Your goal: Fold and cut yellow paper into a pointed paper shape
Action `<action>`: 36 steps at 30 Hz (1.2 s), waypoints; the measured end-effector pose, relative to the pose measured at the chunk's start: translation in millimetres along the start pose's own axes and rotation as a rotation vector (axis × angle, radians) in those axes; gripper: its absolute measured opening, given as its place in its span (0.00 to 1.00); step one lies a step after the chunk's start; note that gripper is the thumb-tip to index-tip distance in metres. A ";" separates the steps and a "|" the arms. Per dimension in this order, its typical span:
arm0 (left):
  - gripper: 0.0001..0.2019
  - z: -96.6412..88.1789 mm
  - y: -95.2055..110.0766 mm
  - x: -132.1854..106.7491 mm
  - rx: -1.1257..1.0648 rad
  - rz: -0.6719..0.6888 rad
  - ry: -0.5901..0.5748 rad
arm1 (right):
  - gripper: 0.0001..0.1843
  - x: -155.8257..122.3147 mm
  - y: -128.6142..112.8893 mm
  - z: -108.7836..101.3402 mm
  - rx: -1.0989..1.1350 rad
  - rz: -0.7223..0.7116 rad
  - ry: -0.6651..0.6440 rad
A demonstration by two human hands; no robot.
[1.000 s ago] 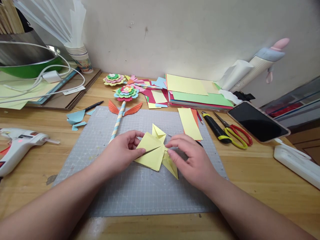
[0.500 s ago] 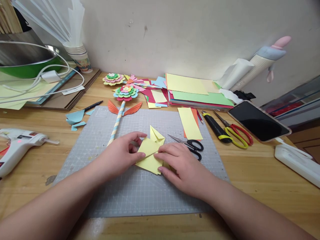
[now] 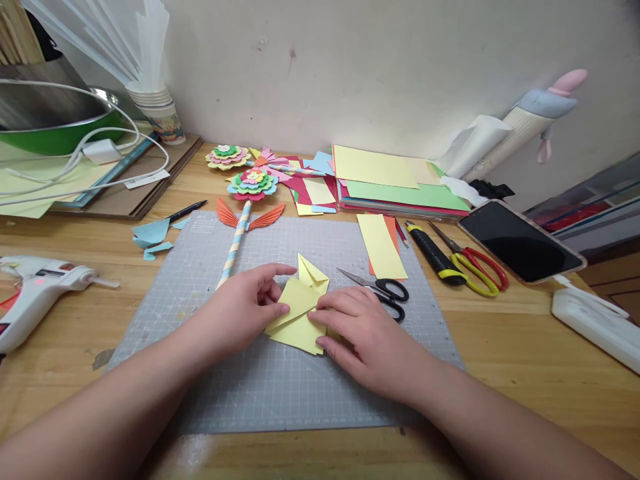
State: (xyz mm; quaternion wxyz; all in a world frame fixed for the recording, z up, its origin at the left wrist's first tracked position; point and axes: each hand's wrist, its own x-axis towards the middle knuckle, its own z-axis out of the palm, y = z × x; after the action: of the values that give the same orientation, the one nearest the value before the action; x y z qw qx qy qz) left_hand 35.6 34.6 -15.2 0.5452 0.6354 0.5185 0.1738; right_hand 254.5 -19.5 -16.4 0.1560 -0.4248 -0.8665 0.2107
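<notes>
Several pieces of yellow paper (image 3: 297,328) lie overlapping near the middle of the grey cutting mat (image 3: 250,393). My left hand (image 3: 243,300) pinches the left edge of an upper yellow piece between thumb and curled fingers. From the right, my right hand (image 3: 363,333) rests its fingertips on the yellow paper's right side, fingers loosely bent; part of the paper is hidden under it. A folded yellow triangle (image 3: 311,272) points away just beyond the sheets. Close to my right hand lie black-handled scissors (image 3: 393,290). Behind my left hand is a paper flower (image 3: 253,187) on a striped stem.
A white glue gun (image 3: 45,290) lies at the left. To the right are yellow paper strips (image 3: 383,247), a black-and-yellow cutter (image 3: 434,253), red-and-yellow pliers (image 3: 475,267) and a phone (image 3: 520,240). Coloured paper (image 3: 400,193) is stacked by the wall, with paper cups (image 3: 165,123) back left.
The upper yellow piece has shifted slightly left and toward me, now at a different angle over the lower paper. My right hand has barely moved.
</notes>
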 end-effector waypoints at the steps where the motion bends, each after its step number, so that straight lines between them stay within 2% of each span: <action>1: 0.26 -0.2 -0.3 -0.1 0.005 0.004 -0.002 | 0.11 0.1 -0.1 -0.2 0.001 0.001 -0.003; 11: 0.28 -1.6 -1.3 0.8 0.076 0.012 0.017 | 0.09 -0.8 -0.1 -0.2 -0.003 0.014 -0.013; 36: 0.27 -2.7 0.6 -1.1 0.105 -0.001 0.022 | 0.11 -2.4 0.2 2.7 -0.044 0.021 -0.002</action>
State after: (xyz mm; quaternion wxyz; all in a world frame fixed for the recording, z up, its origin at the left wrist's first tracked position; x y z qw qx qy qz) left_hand 33.3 35.2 -13.3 0.5056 0.6608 0.5333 0.1527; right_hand 254.9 -22.0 -19.0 0.1436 -0.4372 -0.8665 0.1936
